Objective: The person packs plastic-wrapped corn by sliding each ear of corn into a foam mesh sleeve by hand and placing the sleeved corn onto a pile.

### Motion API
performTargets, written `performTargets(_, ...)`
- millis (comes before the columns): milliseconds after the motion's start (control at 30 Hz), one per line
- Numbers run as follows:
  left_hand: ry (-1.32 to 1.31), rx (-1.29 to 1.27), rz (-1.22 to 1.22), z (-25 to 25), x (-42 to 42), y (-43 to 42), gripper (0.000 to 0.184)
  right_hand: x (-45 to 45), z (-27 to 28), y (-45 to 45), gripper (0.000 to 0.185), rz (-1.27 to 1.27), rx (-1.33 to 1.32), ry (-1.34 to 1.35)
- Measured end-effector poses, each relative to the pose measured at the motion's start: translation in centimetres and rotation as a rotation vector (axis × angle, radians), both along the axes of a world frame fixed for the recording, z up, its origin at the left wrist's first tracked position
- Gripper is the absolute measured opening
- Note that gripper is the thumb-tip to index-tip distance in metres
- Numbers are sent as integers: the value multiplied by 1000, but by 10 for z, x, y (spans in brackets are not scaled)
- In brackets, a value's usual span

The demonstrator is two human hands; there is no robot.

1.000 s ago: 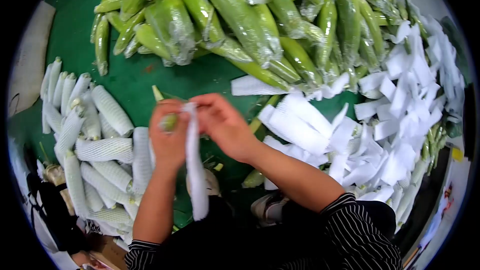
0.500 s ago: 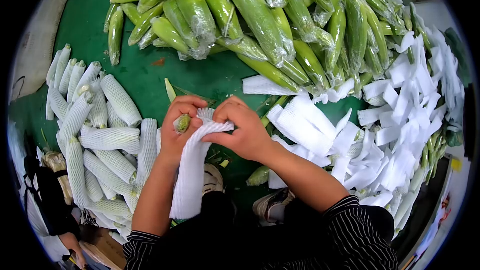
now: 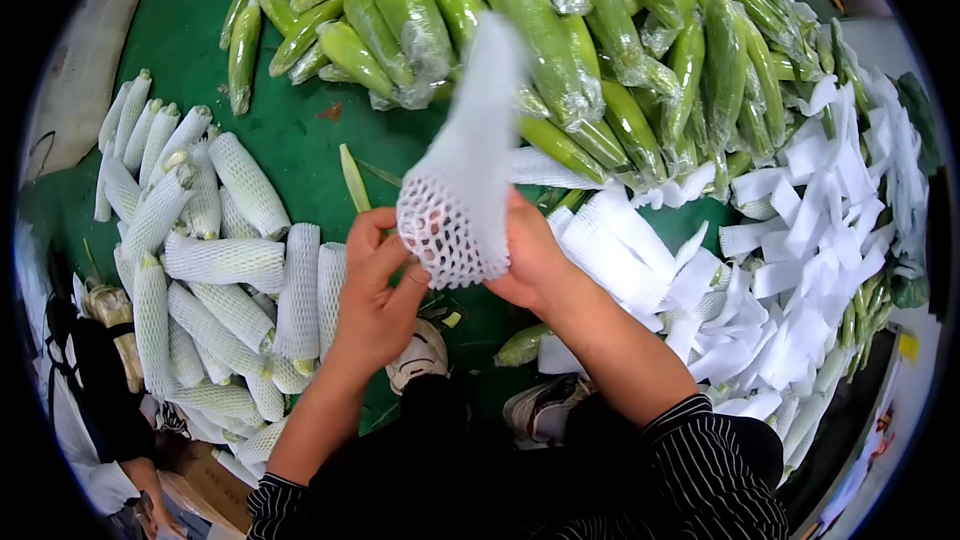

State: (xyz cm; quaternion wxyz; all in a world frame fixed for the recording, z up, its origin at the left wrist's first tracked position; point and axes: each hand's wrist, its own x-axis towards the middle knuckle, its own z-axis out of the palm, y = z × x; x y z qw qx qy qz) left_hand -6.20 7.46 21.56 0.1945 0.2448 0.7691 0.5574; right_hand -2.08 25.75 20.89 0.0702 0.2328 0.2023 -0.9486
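Observation:
A white foam net sleeve stands up between my hands, its near end spread into open mesh and its far end blurred by motion. My left hand pinches the left side of the mesh end. On the other side my right hand grips the sleeve, its fingers partly hidden behind it. Whether anything is inside the sleeve I cannot tell. Past its far end lie green corn ears wrapped in clear film. Corn ears in foam sleeves are piled left of my left hand.
Loose white foam sleeves lie heaped at right, over more corn. A single green ear lies below my right forearm. A leaf strip rests on the green surface. At lower left, another person's arm shows beside a cardboard box.
The sleeve has swung from hanging towards me to pointing up and away, and its mesh end has spread. The green tip seen earlier in my left hand no longer shows.

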Motion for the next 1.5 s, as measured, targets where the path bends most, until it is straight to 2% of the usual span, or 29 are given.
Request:
performTargets(100,-562,350,127,13,14,7,43,2,-4,-1,37,31,-5,-127)
performTargets(200,-1219,966,225,-16,15,-8,51,2,-13,-1,30,44,111,-80)
performTargets(233,-1174,1000,181,-28,20,-8,53,4,-18,1,31,101,111,-43)
performTargets(333,-1362,1111,283,-58,34,-15,52,11,-49,-2,32,141,109,-81)
performTargets(367,-1326,991,374,-68,41,-15,47,15,-62,-4,34,169,164,-91)
performTargets(500,-1223,773,463,-129,58,-29,34,43,-133,-27,29,167,343,-102)
performTargets(533,-1204,632,556,-165,66,-42,26,47,-154,-33,30,181,408,-102)
performTargets(600,-1243,582,663,-183,73,-52,19,53,-186,-53,33,214,508,-80)
performTargets(667,-462,161,393,-199,83,-64,19,36,-173,-71,30,234,442,-62)
performTargets(700,-265,56,415,-153,71,-55,21,24,-152,-74,29,266,442,-33)
performTargets(767,-248,-72,522,-162,86,-63,22,4,-105,-88,26,404,475,56)
performTargets(800,-245,-134,574,-167,92,-66,23,-3,-86,-116,25,438,408,124)
performTargets(833,-488,-30,679,-162,86,-57,21,-4,-66,-148,26,436,812,289)
performTargets(867,-748,80,758,-163,84,-45,19,-5,-41,-165,28,541,934,461)
performTargets(900,-672,137,700,-166,86,-35,19,-6,-16,-182,31,615,1046,644)
performTargets(933,-676,129,614,-172,87,-30,18,-12,-13,-178,35,778,643,805)
performTargets(1000,-588,-164,397,-185,84,-33,14,-18,-31,-142,32,1164,1279,583)
performTargets(1033,18,-382,286,-190,84,-36,16,-23,-43,-126,31,1364,1569,455)
performTargets(1067,37,-345,200,-160,69,-32,19,-10,-63,-80,28,754,1617,556)
performTargets(1100,52,-304,113,-130,53,-28,22,3,-81,-34,27,618,1741,592)
performTargets(1133,23,-277,101,-118,41,-18,22,16,-71,3,30,756,1814,354)
performTargets(1200,52,-264,90,-114,17,-2,23,40,-73,68,43,890,2084,279)
performTargets(1233,176,-242,67,-118,2,10,25,48,-82,81,53,785,2174,192)
performTargets(1267,303,-221,36,-120,-14,23,28,47,-90,92,58,726,2350,273)
performTargets(1333,546,-184,200,-123,-54,51,38,34,-103,94,60,714,2591,273)
performTargets(1400,643,-86,524,-119,-91,70,50,23,-116,85,52,696,2655,126)
performTargets(1433,700,-73,504,-114,-106,70,57,19,-121,82,48,696,2679,55)
performTargets(1500,806,-42,453,-97,-134,69,71,13,-118,76,38,708,2475,281)
